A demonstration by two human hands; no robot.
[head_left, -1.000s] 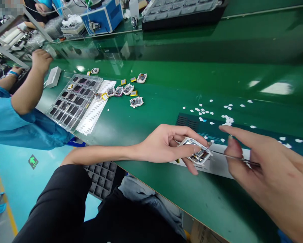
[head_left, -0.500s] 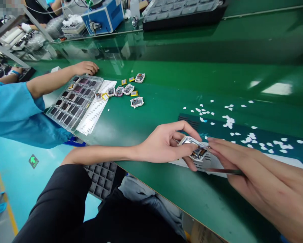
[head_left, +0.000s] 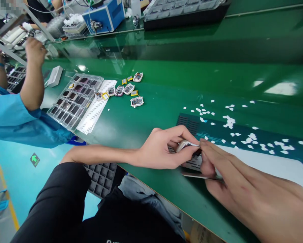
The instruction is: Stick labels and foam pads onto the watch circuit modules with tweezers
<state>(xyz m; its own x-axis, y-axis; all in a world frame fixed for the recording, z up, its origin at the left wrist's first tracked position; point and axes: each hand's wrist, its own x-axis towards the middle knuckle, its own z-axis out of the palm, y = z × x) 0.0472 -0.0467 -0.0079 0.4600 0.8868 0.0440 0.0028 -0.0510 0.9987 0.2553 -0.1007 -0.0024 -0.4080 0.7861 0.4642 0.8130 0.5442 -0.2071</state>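
My left hand [head_left: 163, 148] pinches a small white smartwatch case [head_left: 183, 145] between thumb and fingers. It is tilted, with dark electronics inside, partly covered by my fingers. My right hand [head_left: 232, 182] comes in from the right, its thumb and index fingertips pressed together at the case's right edge. What those fingertips pinch is too small to make out. Thin metal tweezers [head_left: 199, 175] stick out to the left from under my right hand's lower fingers. A white flat panel [head_left: 267, 168] lies beneath my right hand.
Small white stickers [head_left: 228, 121] are scattered on a dark green strip. Several opened watch cases [head_left: 137, 101] and yellow batteries [head_left: 134, 93] lie left of centre. A clear tray [head_left: 72, 101] sits beside a printed sheet [head_left: 97, 109] near a co-worker's arm [head_left: 33, 77].
My right hand has moved left against the watch case, which is now tilted more on edge. The co-worker's hand has lifted away from the tray to the left.
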